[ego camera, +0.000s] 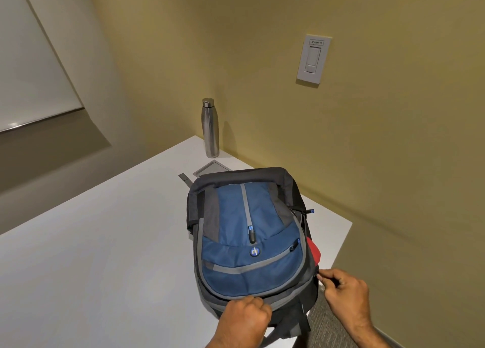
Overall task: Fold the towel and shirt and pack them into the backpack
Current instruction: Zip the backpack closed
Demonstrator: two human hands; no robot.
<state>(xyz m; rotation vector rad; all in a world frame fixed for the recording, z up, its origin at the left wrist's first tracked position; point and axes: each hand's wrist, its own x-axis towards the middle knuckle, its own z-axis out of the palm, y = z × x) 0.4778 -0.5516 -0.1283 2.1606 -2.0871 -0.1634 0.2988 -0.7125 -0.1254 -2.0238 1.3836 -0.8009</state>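
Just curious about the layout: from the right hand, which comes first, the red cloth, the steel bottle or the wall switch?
From the right hand:
1. Red cloth, just above it, poking from the backpack's right side.
2. Bottle, at the table's far corner.
3. Switch, high on the wall.

The interior of the backpack [249,242] is concealed by its blue front panel; only a strip of red fabric [313,252] shows through the gap on its right side, too little to identify as towel or shirt. Both forearms are cut off by the lower picture edge, the curled fingers of the left hand [245,315] cover whatever they grip at the near rim, and the item pinched by the right hand [343,287] is too small to resolve. The label text on the wall switch [313,59] is illegible, and the table [91,256] runs past the left and lower edges.
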